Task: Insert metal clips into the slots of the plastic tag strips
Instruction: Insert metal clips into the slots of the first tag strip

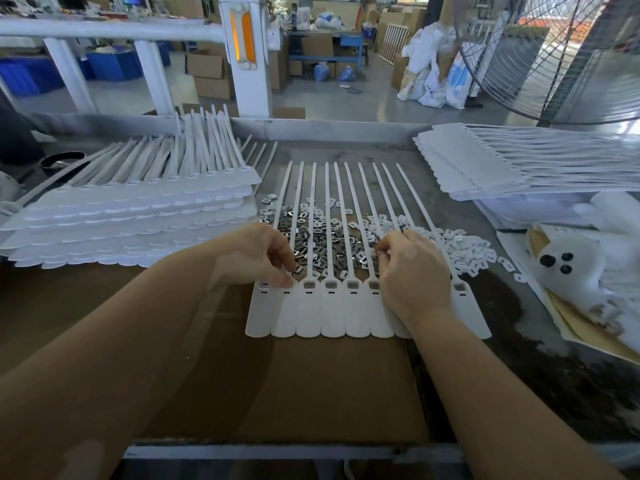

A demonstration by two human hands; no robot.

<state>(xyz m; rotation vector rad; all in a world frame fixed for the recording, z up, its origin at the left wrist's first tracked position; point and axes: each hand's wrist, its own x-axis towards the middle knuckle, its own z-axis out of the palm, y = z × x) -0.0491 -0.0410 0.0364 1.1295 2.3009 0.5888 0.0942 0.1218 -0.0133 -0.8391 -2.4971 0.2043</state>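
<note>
Metal clip [298,269] pinched at left hand [258,258] fingertips, just above second slot of tag strip [332,308] lying flat on cardboard [277,393]. Right hand [410,271] fingers curled over strip's right slots; held item hidden. Clip pile [329,237] beneath strip tails.
</note>
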